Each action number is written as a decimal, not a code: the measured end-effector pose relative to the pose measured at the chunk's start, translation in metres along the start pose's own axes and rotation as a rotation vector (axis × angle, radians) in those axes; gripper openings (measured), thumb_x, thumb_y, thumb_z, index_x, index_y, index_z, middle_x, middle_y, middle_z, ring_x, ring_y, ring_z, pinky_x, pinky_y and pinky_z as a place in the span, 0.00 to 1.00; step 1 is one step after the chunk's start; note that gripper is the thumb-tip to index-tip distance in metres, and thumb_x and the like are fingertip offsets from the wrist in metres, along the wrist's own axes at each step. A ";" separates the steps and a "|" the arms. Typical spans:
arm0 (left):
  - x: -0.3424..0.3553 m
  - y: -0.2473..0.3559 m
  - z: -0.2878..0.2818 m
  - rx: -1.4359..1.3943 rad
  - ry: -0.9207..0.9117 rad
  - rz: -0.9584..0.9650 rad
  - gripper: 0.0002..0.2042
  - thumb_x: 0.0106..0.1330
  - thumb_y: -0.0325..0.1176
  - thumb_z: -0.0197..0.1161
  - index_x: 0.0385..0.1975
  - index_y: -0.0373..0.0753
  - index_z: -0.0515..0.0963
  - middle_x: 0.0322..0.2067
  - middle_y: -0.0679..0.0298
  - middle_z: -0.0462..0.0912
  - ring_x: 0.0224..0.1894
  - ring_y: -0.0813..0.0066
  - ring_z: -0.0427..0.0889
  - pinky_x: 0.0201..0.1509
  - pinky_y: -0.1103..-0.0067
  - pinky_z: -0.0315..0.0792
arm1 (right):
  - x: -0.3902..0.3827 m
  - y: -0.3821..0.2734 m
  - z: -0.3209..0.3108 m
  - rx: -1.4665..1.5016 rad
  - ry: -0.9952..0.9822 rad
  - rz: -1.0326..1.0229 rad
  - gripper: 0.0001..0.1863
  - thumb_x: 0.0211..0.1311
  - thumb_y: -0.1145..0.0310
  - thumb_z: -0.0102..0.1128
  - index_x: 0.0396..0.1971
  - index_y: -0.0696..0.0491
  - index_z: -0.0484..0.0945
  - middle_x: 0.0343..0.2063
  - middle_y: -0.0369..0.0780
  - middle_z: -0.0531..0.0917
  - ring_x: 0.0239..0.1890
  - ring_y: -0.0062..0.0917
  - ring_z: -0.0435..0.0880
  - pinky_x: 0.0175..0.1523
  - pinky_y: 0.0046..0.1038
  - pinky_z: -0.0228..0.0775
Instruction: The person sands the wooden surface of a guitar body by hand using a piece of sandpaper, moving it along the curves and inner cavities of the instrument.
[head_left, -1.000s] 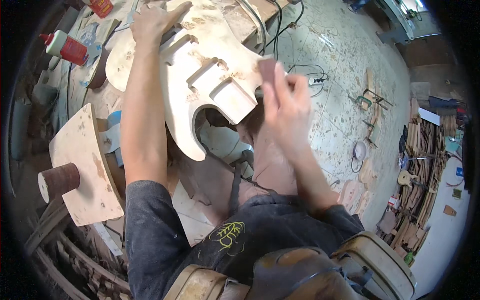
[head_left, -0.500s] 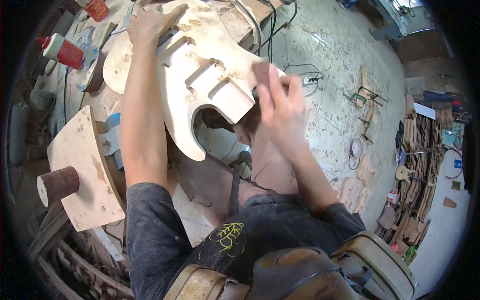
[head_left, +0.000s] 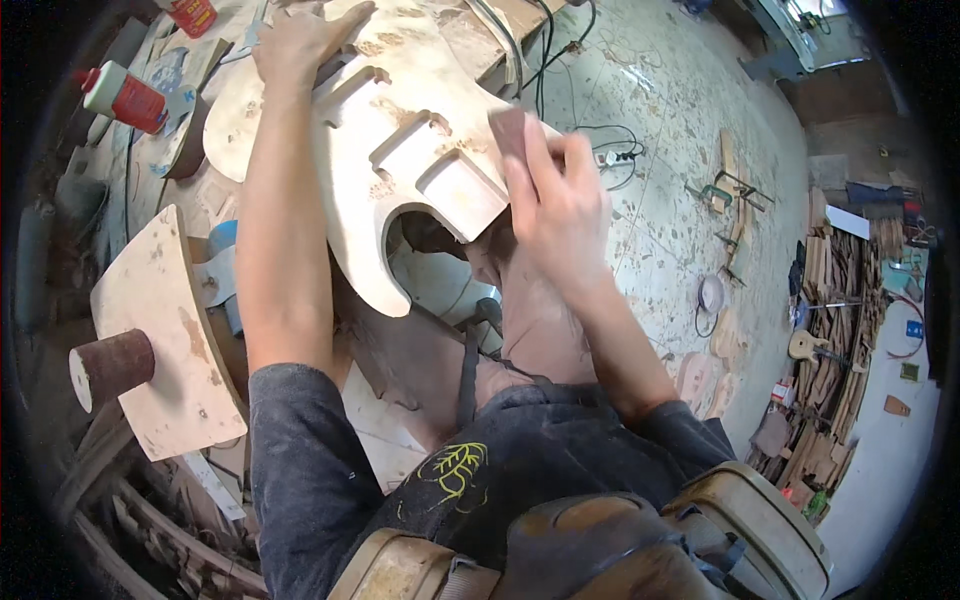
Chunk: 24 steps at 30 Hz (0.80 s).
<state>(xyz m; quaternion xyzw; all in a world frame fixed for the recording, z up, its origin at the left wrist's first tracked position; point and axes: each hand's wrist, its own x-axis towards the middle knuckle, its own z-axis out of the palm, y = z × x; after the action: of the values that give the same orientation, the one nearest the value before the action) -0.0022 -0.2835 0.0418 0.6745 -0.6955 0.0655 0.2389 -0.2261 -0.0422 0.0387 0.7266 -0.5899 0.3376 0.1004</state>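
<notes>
An unfinished wooden guitar body (head_left: 360,200) with routed cavities lies at the upper middle, above my legs. My left hand (head_left: 300,50) grips its upper part, thumb stretched over the top face and fingers toward the left. My right hand (head_left: 555,205) holds a reddish-brown sanding block (head_left: 510,130), fingers pressed on it, against the body's right side beside the square cavity; the hand is slightly blurred.
Glue bottles (head_left: 130,105) lie on the cluttered bench at left. Below are a pale board (head_left: 170,400) and a sandpaper-covered cylinder (head_left: 110,370). Cables (head_left: 550,60), clamps (head_left: 730,195) and stacked wood strips (head_left: 830,350) occupy the floor and right side.
My right hand and the sanding block have moved leftward along the guitar body's right side. My left hand stays at the upper part, with the body shifted very slightly up and left.
</notes>
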 end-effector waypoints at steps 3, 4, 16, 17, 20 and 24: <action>0.003 0.003 0.001 0.021 -0.031 -0.008 0.34 0.61 0.65 0.59 0.51 0.37 0.86 0.61 0.48 0.79 0.67 0.53 0.74 0.69 0.65 0.69 | -0.014 0.008 -0.006 0.013 -0.059 -0.008 0.23 0.62 0.69 0.67 0.56 0.60 0.79 0.36 0.43 0.77 0.36 0.37 0.81 0.38 0.35 0.76; 0.002 0.008 -0.005 0.014 -0.036 0.001 0.34 0.61 0.65 0.59 0.51 0.37 0.86 0.61 0.48 0.79 0.67 0.53 0.74 0.69 0.65 0.69 | -0.018 0.009 -0.008 0.032 -0.072 -0.010 0.23 0.62 0.69 0.67 0.57 0.60 0.79 0.36 0.43 0.76 0.36 0.36 0.81 0.38 0.35 0.76; 0.020 -0.020 0.030 0.065 -0.245 -0.128 0.49 0.55 0.82 0.53 0.66 0.46 0.78 0.69 0.46 0.70 0.71 0.42 0.65 0.72 0.54 0.64 | -0.083 0.014 -0.068 0.150 -0.120 0.274 0.24 0.58 0.71 0.73 0.57 0.57 0.83 0.36 0.41 0.79 0.32 0.32 0.84 0.35 0.32 0.78; 0.021 -0.020 0.031 0.076 -0.235 -0.130 0.49 0.55 0.82 0.52 0.66 0.46 0.78 0.69 0.46 0.70 0.72 0.42 0.65 0.72 0.55 0.64 | -0.078 0.012 -0.066 0.156 -0.032 0.289 0.25 0.57 0.72 0.74 0.56 0.57 0.83 0.36 0.41 0.79 0.32 0.32 0.84 0.35 0.31 0.78; 0.022 -0.012 0.032 0.113 -0.316 -0.155 0.50 0.55 0.83 0.52 0.65 0.45 0.79 0.69 0.45 0.70 0.72 0.43 0.65 0.72 0.57 0.66 | -0.059 0.014 -0.049 0.116 0.054 0.212 0.25 0.58 0.70 0.74 0.56 0.58 0.83 0.37 0.42 0.79 0.32 0.33 0.84 0.36 0.32 0.78; 0.019 -0.019 0.037 0.077 -0.242 -0.109 0.55 0.51 0.87 0.49 0.68 0.46 0.75 0.68 0.41 0.70 0.71 0.40 0.67 0.72 0.56 0.64 | -0.028 0.008 -0.016 0.049 0.048 0.155 0.24 0.58 0.68 0.73 0.56 0.58 0.82 0.37 0.42 0.78 0.33 0.34 0.83 0.36 0.33 0.79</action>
<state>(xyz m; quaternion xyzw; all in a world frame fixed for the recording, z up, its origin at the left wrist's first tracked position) 0.0074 -0.3182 0.0128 0.7229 -0.6786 -0.0028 0.1305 -0.2417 -0.0135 0.0313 0.6728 -0.6333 0.3758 0.0703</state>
